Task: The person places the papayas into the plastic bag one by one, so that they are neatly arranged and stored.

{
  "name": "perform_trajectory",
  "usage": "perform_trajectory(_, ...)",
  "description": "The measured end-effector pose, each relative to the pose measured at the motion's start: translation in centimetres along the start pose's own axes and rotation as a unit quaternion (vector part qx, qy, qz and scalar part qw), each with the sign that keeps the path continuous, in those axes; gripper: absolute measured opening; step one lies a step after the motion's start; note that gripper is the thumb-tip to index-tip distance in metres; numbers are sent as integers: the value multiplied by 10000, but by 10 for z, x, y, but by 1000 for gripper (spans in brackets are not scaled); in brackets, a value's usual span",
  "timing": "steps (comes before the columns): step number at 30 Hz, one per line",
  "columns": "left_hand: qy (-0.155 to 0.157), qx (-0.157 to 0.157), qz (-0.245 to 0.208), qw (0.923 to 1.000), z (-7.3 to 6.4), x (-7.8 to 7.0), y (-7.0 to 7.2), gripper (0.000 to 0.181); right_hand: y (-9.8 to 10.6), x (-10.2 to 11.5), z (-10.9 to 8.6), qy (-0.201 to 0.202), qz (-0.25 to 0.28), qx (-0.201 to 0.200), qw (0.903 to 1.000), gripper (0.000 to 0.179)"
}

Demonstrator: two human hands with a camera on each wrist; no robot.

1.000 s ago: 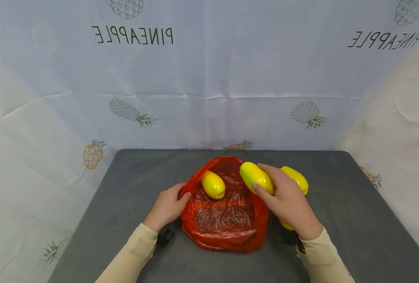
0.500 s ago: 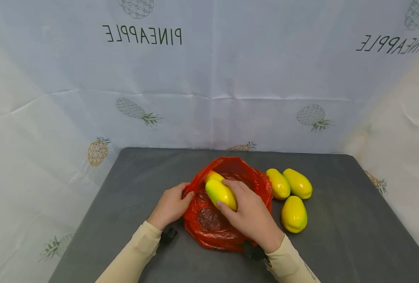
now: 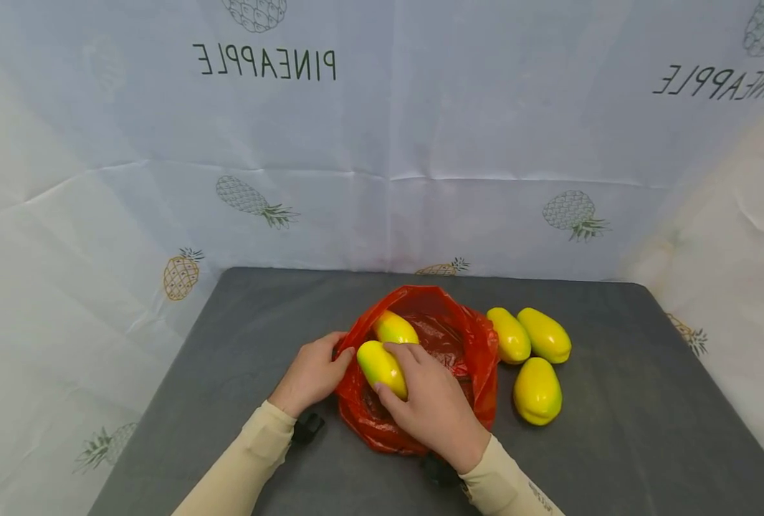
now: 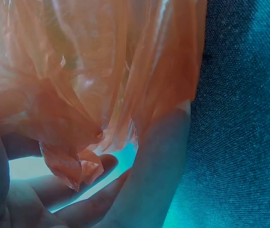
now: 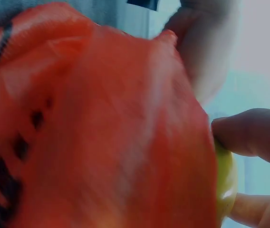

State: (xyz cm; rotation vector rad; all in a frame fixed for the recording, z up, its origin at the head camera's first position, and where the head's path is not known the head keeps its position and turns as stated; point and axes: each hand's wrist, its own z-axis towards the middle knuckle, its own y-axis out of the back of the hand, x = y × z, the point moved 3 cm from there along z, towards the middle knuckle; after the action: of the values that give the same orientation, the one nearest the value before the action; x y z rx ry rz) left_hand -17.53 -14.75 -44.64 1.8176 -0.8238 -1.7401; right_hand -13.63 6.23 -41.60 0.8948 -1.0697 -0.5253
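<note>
A red plastic bag stands with its mouth gaping toward me. My left hand pinches its left rim, thumb on the inner side; the left wrist view shows the bunched plastic above the fingers. In my right hand is a glossy yellow papaya-like fruit with a green tinge, held between thumb and fingers over the bag's mouth, close to the left rim. Another such fruit lies inside the bag, just behind it. In the right wrist view the bag's side covers most of the held fruit.
Several more yellow fruits lie right of the bag: one by its rim, one beyond it, one nearer me. All rest on a dark grey table. A pineapple-print cloth hangs behind the table's far edge.
My right hand has carried its fruit leftward from the bag's right side, over the mouth and lower toward the left rim. The left hand keeps its hold on the rim.
</note>
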Motion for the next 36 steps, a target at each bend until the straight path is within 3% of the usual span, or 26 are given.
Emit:
perform_trajectory(16, -18, 7, -42, 10000, 1, -3, -2, 41, -21, 2, -1, 64, -84, 328, 9994, 59)
perform_trajectory(36, -43, -23, 18, 10000, -1, 0, -4, 40, -33, -5, -2, 33, -152, 552, 9984, 61)
